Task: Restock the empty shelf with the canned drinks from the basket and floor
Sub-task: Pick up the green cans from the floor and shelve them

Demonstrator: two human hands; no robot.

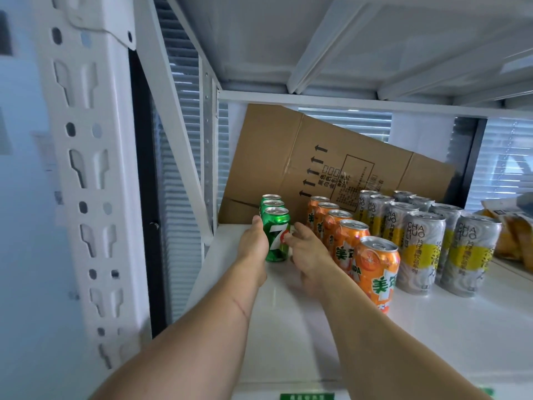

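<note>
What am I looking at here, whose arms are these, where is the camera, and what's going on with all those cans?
There is no machine: a person wears a camera on the head, so the one picture looks forward and down along their own bare arms. They reach into a white shelf. On it stand rows of drinks: three green cans, the front green can nearest, then orange cans and grey-and-yellow cans, with a flattened cardboard box leaning behind. The left hand touches the front green can's side; the right hand is at its other side, fingers relaxed.
</note>
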